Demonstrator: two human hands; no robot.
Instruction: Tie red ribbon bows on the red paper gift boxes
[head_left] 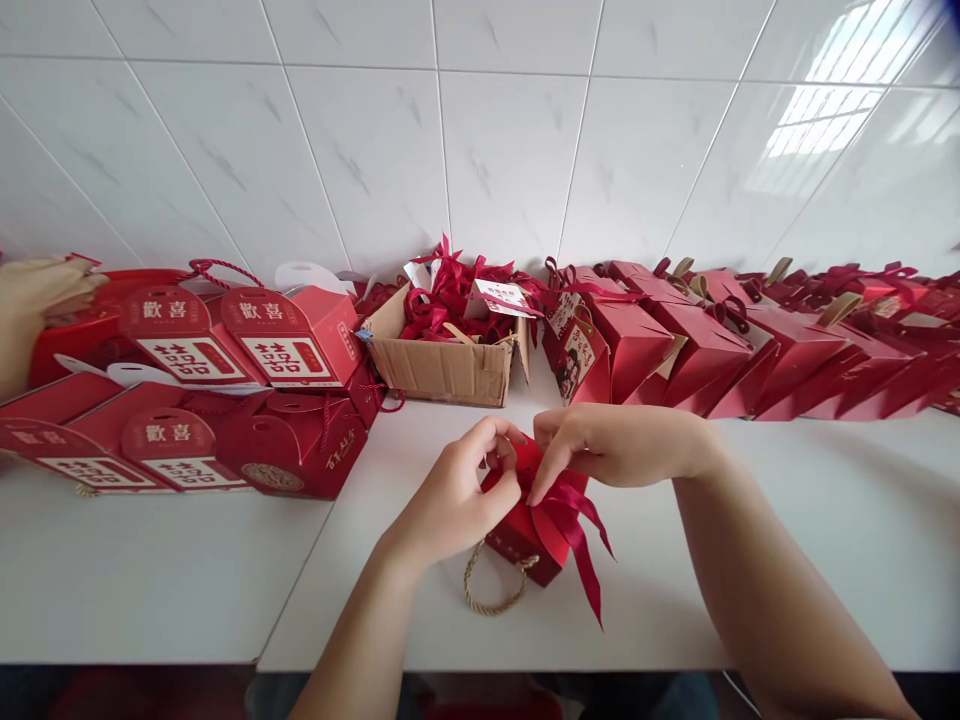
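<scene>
A small red gift box (pixel 538 560) stands on the white table in front of me, with a gold rope handle (pixel 495 608) hanging off its near left side. Dark red satin ribbon (pixel 581 545) lies over its top, and two loose tails trail to the right. My left hand (pixel 469 485) is at the box's upper left, thumb and fingers closed on the ribbon near its middle. From the right, my right hand (pixel 607 445) reaches over the top, its fingers pinched at the ribbon's centre. The fingers partly hide the ribbon there.
Left stand stacked red boxes (pixel 289 345) with white panels. A cardboard carton (pixel 442 370) of ribbons and tags sits at the back. Rows of red ribboned boxes (pixel 697 350) line the back right. White tiles (pixel 517 150) rise behind; the table's front edge is near me.
</scene>
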